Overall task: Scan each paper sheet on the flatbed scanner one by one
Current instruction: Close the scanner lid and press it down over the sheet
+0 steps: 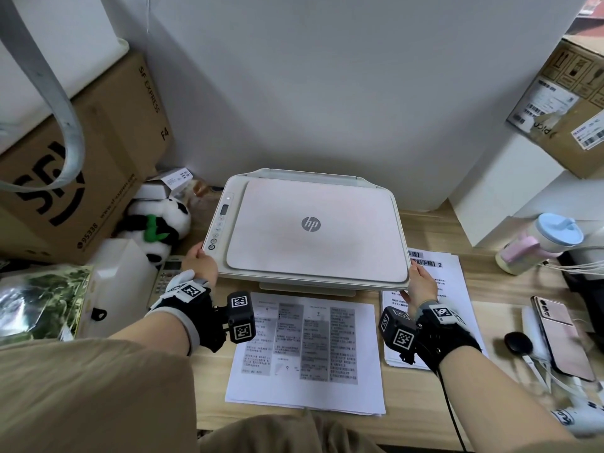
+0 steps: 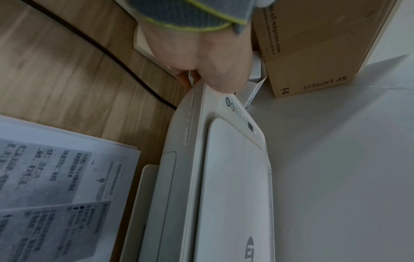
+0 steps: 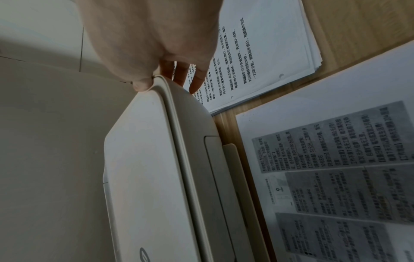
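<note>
Head view, lower left of centre: my left hand (image 1: 200,263) grips the near left corner of the scanner (image 1: 307,223), thumb on top beside the button strip (image 1: 219,220), fingers curled under the edge. If that thumb slides along the strip, I judge it could press a button and start a scan with nothing on the glass. In the middle of the frame the lid (image 1: 318,228) lies flat and shut, and below it the printed sheets (image 1: 305,351) wait on the desk (image 1: 434,416), just in front of the scanner. If I lift the whole body rather than the lid, it may drag over them and crease the top page. At lower right my right hand (image 1: 421,286) clamps the other near corner, fingers underneath, over a second stack (image 1: 454,282); pulling unevenly could skew the machine or scuff those pages.
</note>
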